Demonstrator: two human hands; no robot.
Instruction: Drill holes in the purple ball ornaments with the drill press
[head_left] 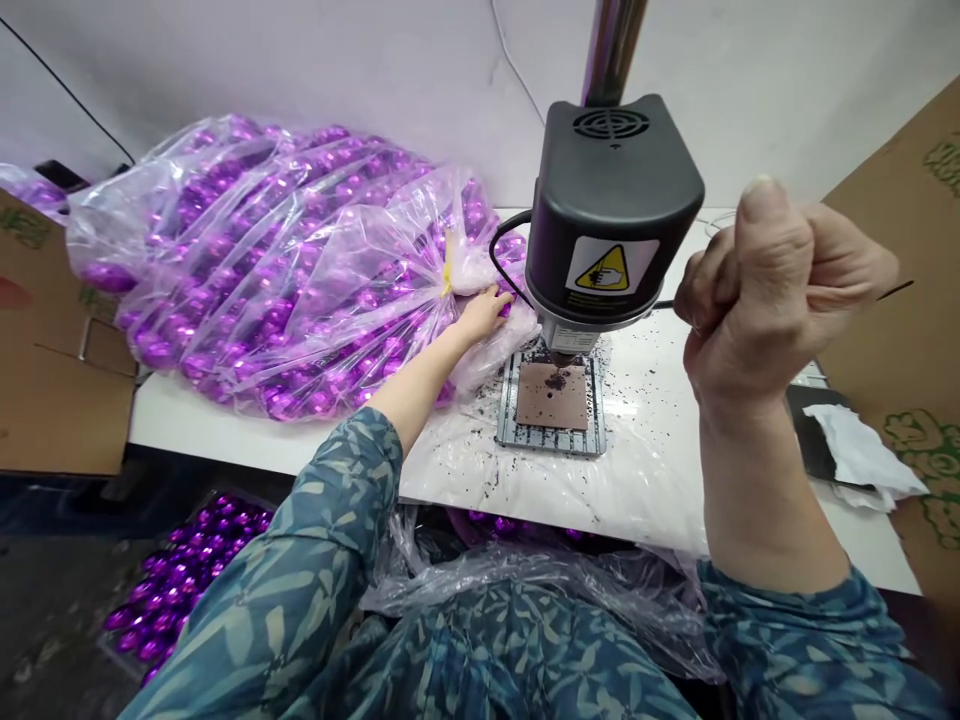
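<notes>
A black drill press (615, 200) with a yellow warning label stands over a slotted metal base (551, 440). A brown square plate (570, 400) lies on that base, with dark shavings and a small hole. My right hand (757, 290) is closed in a fist around the thin lever at the drill's right side. My left hand (484, 312) reaches to the mouth of a clear bag, its fingers closed around a shiny purple ball (505, 300). The large clear bag (300, 270), tied with a yellow tie, is full of purple balls.
Cardboard boxes stand at the left (60, 370) and right (900, 220). White paper (862, 455) lies on a dark item at the right. Below the white table (247, 440) are a tray of purple balls (187, 570) and clear plastic (525, 580) near my lap.
</notes>
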